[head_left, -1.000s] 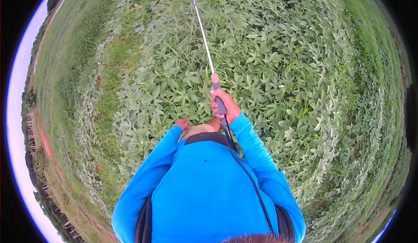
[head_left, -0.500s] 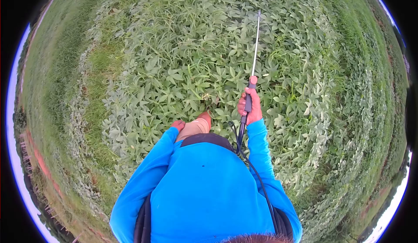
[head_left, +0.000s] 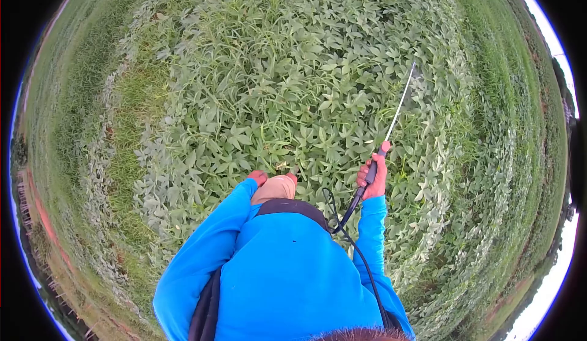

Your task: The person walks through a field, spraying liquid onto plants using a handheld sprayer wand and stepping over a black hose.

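My right hand is wrapped round the dark handle of a spray lance. The thin metal tube slants up and to the right over the leaves, with a faint mist around its tip. From the handle's lower end a black hose loops back along my right side. Beside my bent leg, in light trousers, is my left hand. Its fingers look curled in, and nothing shows in them. Low leafy plants surround both hands.
Narrow grass blades grow among the broad leaves ahead. Grassy strips run along the left and right of the planted bed. Dark straps lie at my sides. A fence and a reddish dirt strip lie far left.
My right hand has moved right and closer to me, and the lance tip has swung from straight ahead to the right. The left hand has shifted only slightly.
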The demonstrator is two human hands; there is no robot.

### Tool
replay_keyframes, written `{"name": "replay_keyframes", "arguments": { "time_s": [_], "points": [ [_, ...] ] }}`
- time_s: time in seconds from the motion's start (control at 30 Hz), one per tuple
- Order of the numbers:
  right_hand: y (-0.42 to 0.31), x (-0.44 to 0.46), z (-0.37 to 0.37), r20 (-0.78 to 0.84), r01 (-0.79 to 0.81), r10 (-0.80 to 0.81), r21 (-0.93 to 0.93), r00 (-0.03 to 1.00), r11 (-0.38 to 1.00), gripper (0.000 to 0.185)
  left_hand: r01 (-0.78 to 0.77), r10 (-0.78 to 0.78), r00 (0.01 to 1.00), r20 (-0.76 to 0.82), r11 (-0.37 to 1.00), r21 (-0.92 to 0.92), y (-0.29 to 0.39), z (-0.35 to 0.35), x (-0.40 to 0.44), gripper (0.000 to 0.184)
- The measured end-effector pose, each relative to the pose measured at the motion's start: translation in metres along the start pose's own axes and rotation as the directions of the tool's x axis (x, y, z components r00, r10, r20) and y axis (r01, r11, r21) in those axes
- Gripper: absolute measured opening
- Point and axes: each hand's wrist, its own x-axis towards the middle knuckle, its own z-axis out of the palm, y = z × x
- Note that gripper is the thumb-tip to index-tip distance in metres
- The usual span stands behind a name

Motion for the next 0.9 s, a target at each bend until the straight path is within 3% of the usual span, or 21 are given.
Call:
{"name": "replay_keyframes", "arguments": {
  "time_s": [0.07, 0.1, 0.2, 0.27, 0.37, 0.47, 0.63, 0.7, 0.8, 0.83, 0.9],
  "points": [
    [-0.007, 0.014, 0.017, 0.014, 0.0, 0.0, -0.002, 1.0, 1.0, 0.029, 0.313, -0.272, 0.939, 0.211, 0.93, -0.193, 0.037, -0.027, 0.007, 0.038],
    [-0.013, 0.022, 0.027, 0.078, -0.095, 0.093, 0.021, 0.993, 0.995, 0.028, 0.225, -0.183, 0.971, 0.151, 0.913, -0.341, 0.044, -0.034, 0.009, 0.029],
    [-0.025, 0.041, 0.062, 0.156, -0.24, 0.24, -0.022, 0.958, 0.971, 0.028, 0.269, -0.236, 0.963, 0.128, 0.855, -0.444, 0.065, -0.054, 0.029, 0.025],
    [-0.031, 0.048, 0.09, 0.166, -0.283, 0.288, -0.055, 0.943, 0.958, 0.027, 0.226, -0.196, 0.974, 0.113, 0.857, -0.464, 0.072, -0.066, 0.045, 0.025],
    [-0.034, 0.061, 0.122, 0.3, -0.453, 0.47, -0.127, 0.83, 0.882, 0.026, 0.242, -0.194, 0.97, 0.147, 0.832, -0.499, 0.077, -0.075, 0.068, 0.024],
    [-0.033, 0.061, 0.159, 0.344, -0.492, 0.573, -0.298, 0.744, 0.818, 0.025, 0.288, -0.222, 0.956, 0.19, 0.827, -0.484, 0.091, -0.086, 0.078, 0.023],
    [-0.015, 0.06, 0.207, 0.351, -0.483, 0.696, -0.527, 0.626, 0.7, 0.024, 0.314, -0.24, 0.948, 0.207, 0.795, -0.519, 0.093, -0.087, 0.09, 0.023],
    [-0.006, 0.059, 0.225, 0.309, -0.445, 0.752, -0.653, 0.582, 0.613, 0.022, 0.32, -0.247, 0.945, 0.216, 0.841, -0.435, 0.093, -0.089, 0.091, 0.031],
    [0.005, 0.06, 0.248, 0.363, -0.38, 0.783, -0.721, 0.506, 0.58, 0.022, 0.289, -0.227, 0.956, 0.187, 0.849, -0.442, 0.091, -0.09, 0.095, 0.028],
    [0.007, 0.06, 0.256, 0.358, -0.368, 0.793, -0.74, 0.493, 0.563, 0.022, 0.315, -0.256, 0.945, 0.205, 0.882, -0.351, 0.089, -0.092, 0.099, 0.027],
    [0.012, 0.068, 0.265, 0.357, -0.38, 0.806, -0.743, 0.472, 0.552, 0.022, 0.301, -0.234, 0.95, 0.208, 0.869, -0.393, 0.068, -0.084, 0.111, 0.026]
  ]
}}
